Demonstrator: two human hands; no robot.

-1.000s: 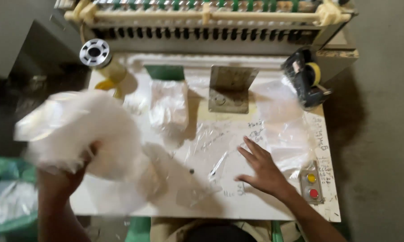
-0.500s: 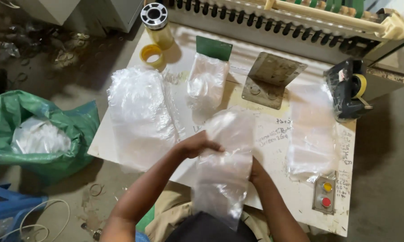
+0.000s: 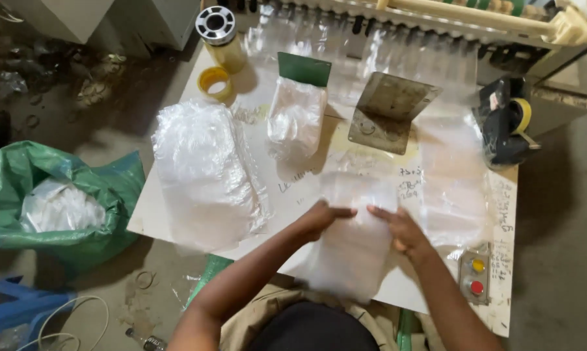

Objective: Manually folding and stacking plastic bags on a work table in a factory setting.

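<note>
Head view, step: I am flattening a clear, thin plastic bag [image 3: 353, 247] on the near edge of my white, scribbled-on table [image 3: 501, 214], its lower end hanging off towards me.
Head view, left hand [image 3: 320, 218]: palm down on the bag's upper left, fingers together pointing right, forearm coming up from bottom left.
Head view, right hand [image 3: 400, 229]: flat on the upper right, fingers pointing left; the two hands sit close, fingertips just apart (pressing, I judge, not pinching).
Head view, next move: I think it needs an even outward sweep that keeps the film from creasing.
Head view, nearby: a heaped stack of clear plastic bags [image 3: 205, 172] lies to my left.
</note>
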